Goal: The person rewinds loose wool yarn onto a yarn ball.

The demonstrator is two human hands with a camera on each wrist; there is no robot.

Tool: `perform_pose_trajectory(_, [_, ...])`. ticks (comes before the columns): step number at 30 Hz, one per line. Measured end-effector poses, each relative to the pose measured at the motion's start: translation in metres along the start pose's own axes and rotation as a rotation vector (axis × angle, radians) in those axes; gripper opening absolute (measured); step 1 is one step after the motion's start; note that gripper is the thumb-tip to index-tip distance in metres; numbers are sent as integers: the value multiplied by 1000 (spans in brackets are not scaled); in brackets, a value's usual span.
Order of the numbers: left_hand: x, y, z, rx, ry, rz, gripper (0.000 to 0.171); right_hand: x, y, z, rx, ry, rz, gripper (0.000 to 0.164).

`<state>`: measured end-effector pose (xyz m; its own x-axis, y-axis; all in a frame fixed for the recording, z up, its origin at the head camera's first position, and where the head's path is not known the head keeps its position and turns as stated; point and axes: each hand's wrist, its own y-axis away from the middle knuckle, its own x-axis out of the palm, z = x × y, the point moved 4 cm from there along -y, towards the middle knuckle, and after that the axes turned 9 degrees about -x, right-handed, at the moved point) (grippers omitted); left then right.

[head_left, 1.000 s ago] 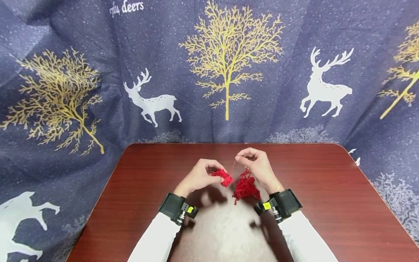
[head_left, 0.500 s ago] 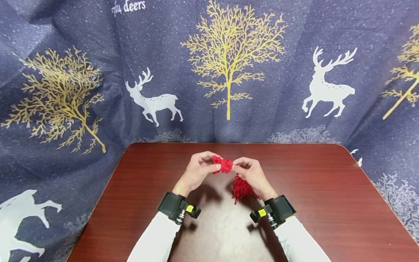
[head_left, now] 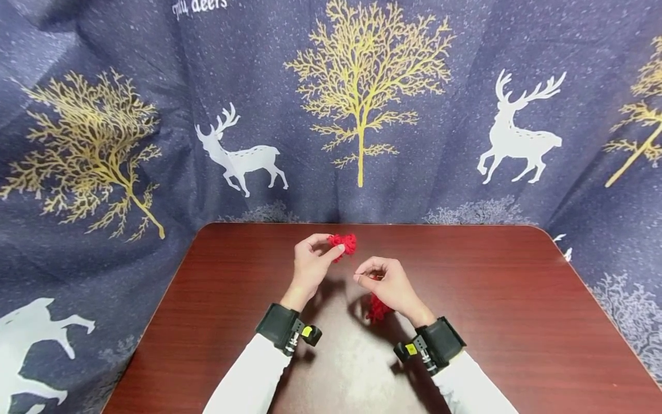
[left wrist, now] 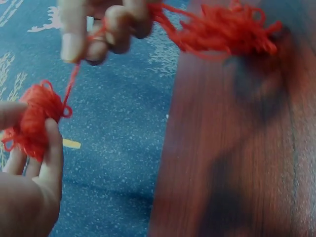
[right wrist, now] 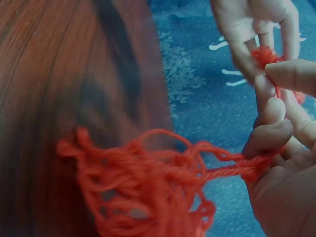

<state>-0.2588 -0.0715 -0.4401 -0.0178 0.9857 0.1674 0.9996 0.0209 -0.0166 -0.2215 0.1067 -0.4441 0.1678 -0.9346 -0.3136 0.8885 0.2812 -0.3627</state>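
Note:
A small wound ball of red yarn [head_left: 343, 244] is gripped by my left hand [head_left: 312, 261] near the table's far edge; the left wrist view shows thumb and fingers around the yarn ball [left wrist: 37, 118]. From it a strand [left wrist: 72, 84] runs taut to my right hand [head_left: 388, 284], whose thumb and forefinger pinch it. A loose, looped hank of red yarn [right wrist: 153, 182] hangs from the curled lower fingers of my right hand [right wrist: 284, 143]. In the head view that hank [head_left: 379, 309] is partly hidden beneath the right hand.
Both hands are above a reddish-brown wooden table [head_left: 517, 299]. Behind it hangs a dark blue cloth [head_left: 414, 144] printed with white deer and golden trees. Black camera straps [head_left: 439, 344] sit on both wrists.
The hands came together at the ball half a second ago and are now apart. My left hand has moved up and away with the ball; the right has dropped slightly nearer, drawing the strand.

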Motion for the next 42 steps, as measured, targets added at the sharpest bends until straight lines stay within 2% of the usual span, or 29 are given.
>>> perform_pose_trajectory(4, [0, 3, -2, 67, -215, -48, 23, -5, -2, 29, -16, 49, 1, 5])
perform_pose_trajectory(7, [0, 6, -3, 108, -354, -61, 23, -9, -4, 38, -30, 78, -8, 5])
perform_pose_trajectory(11, [1, 9, -2, 99, -444, -26, 24, -14, -8, 26, -22, 68, -22, 6])
perform_pose_trajectory(15, [2, 11, -1, 74, -499, 53, 24, -20, -12, 12, -1, 15, -46, 7])
perform_pose_trajectory(19, [2, 13, 1, 17, -479, 181, 21, -28, -16, 8, 13, -41, -71, 9])
perform_pose_trajectory(27, [0, 17, 8, -140, -231, 500, 26, -35, -17, 1, 55, -161, -94, 15])
perform_pose_trajectory(30, [1, 18, 7, -176, -177, 574, 29, -32, -16, 2, 70, -191, -81, 16])
perform_pose_trajectory(33, [1, 18, 7, -198, -182, 569, 29, -31, -16, 4, 71, -195, -60, 15])
perform_pose_trajectory(39, [3, 17, 11, -270, -311, 452, 26, -30, -18, 13, 12, -138, 23, 13])
perform_pose_trajectory(42, [5, 19, 11, -278, -343, 468, 28, -28, -20, 15, 1, -122, 67, 15])
